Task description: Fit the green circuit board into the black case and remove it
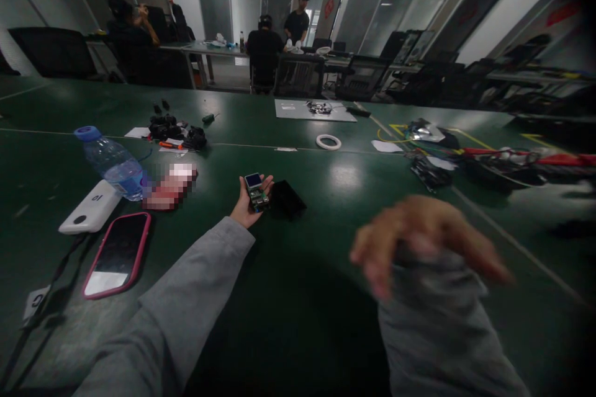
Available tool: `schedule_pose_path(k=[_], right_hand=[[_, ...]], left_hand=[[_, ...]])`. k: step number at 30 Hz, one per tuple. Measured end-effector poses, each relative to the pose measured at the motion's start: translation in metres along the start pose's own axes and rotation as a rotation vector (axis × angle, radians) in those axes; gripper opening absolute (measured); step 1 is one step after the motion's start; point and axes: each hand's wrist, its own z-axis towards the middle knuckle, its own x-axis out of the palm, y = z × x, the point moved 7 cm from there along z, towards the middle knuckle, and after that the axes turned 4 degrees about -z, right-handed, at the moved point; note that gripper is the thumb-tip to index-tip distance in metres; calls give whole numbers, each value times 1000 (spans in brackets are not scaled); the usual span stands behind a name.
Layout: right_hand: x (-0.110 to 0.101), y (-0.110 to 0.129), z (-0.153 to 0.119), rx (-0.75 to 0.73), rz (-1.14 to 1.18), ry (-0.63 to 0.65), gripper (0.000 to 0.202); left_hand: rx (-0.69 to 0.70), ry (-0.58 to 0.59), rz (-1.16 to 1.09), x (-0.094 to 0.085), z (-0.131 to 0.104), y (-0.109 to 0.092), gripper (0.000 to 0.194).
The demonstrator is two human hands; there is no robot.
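Note:
My left hand (244, 211) is closed around the edges of a small circuit board (258, 198) with a little display screen (254, 180) at its top end, held just over the green table. Right beside it on the table lies a black box-like piece (287, 200); its details are lost in the dark. Raised over the table to the right, my right hand (421, 232) is smeared by motion. Its fingers are spread apart and nothing shows in them.
On the left are a water bottle (112, 164), a white power bank (90, 208) with a cable and a pink-cased phone (118, 254). Farther off lie black parts (174, 130), a roll of white tape (328, 142) and a white board (291, 110). Cables (493, 164) clutter the right.

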Motion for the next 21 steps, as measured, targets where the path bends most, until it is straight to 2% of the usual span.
schedule_pose_path(k=[2,3,6,9,11,13,15,19,21], right_hand=[[26,2,22,-63,244,278,71],[38,-3,33,-40,269,308,66],[77,-38,56,121,-45,164,62],[122,-65,56,219,-309,106,87],[138,-73,53,257,-395,61,89],[142,-77,53,306,-422,5,73],[133,-74,55,297,-422,-123,57],[108,-54,54,72,-455,-496,54],[105,-49,49,-7,-466,-587,54]], left_hand=[[6,5,-2,-2,3,-1,55],[9,1,0,-4,4,-2,56],[39,-5,9,-7,6,-7,56],[79,11,27,-7,7,-13,56],[86,18,41,-8,7,-14,56],[78,9,40,-9,8,-14,56],[72,1,22,-10,8,-14,55],[71,5,-1,-9,8,-14,55],[68,3,3,-10,8,-14,55]])
